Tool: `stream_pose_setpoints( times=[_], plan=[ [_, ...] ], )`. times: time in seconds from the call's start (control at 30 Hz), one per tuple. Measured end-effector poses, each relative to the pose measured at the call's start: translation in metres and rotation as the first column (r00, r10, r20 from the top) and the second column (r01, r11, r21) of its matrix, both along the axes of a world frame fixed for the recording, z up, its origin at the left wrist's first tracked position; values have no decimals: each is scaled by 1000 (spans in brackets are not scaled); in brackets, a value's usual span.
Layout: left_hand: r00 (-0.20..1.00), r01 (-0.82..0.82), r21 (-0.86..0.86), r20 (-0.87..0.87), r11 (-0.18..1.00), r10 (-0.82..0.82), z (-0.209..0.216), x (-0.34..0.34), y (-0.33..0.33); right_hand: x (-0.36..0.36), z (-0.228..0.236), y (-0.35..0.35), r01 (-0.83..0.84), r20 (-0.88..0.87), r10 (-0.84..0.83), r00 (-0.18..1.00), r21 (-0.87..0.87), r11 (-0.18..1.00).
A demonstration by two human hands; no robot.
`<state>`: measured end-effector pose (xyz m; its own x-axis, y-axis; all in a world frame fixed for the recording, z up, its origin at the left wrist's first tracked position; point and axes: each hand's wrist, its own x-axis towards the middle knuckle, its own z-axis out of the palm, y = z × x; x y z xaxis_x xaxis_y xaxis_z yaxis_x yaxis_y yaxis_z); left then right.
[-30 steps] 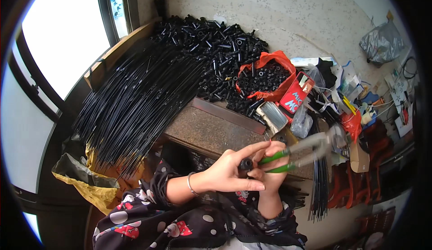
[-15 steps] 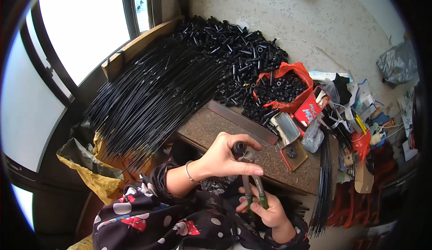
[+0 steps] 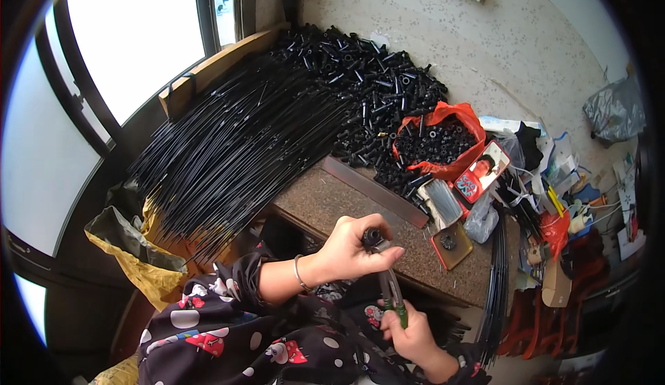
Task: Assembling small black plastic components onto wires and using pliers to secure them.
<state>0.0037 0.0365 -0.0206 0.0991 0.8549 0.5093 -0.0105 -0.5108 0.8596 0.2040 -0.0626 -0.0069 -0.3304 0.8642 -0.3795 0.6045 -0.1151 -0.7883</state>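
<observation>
My left hand (image 3: 344,250) is closed round a black hollow tube-shaped fitting (image 3: 372,235), whose round open end points up between thumb and fingers. Lower and to the right, my right hand (image 3: 414,336) grips the green handles of a pair of pliers (image 3: 393,289). The metal part of the pliers reaches up to the fitting under my left thumb. Their jaws are hidden by the left hand, so how they meet the fitting cannot be seen. Both hands are held in front of the near edge of the speckled brown table (image 3: 305,201).
Long thin black rods (image 3: 235,149) cover the table's left side. Behind lies a heap of black fittings (image 3: 360,80), beside a red bag (image 3: 478,127) of small black parts. A metal bar (image 3: 374,192), phone (image 3: 481,171) and yellowish tray (image 3: 460,250) lie nearer. A yellow sack (image 3: 135,267) stands left.
The plier handles have come closer together in my right hand, which has moved slightly down. My left fingers have curled tighter round the fitting. The phone's screen shows a different picture.
</observation>
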Motion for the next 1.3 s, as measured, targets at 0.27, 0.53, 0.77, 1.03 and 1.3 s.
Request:
stream_pose_setpoints(
  times=[0.27,0.53,0.77,1.03,1.3],
  plan=[
    [970,5,-51,241,999,8,31,0,-7,-29,-8,5,42,-187,51,981,462,886],
    [978,-36,14,207,999,33,26,-4,-11,-31,-4,5,43,-106,0,994,406,913],
    [977,70,-73,206,995,-54,29,-7,-7,33,-69,78,47,142,-179,974,643,765],
    [911,201,-69,380,977,-161,35,-22,-5,50,-123,90,-8,529,-429,732,637,771],
    [248,623,439,674,647,-696,102,-56,36,28,-59,58,8,-9,-1,1000,791,612]
  ],
)
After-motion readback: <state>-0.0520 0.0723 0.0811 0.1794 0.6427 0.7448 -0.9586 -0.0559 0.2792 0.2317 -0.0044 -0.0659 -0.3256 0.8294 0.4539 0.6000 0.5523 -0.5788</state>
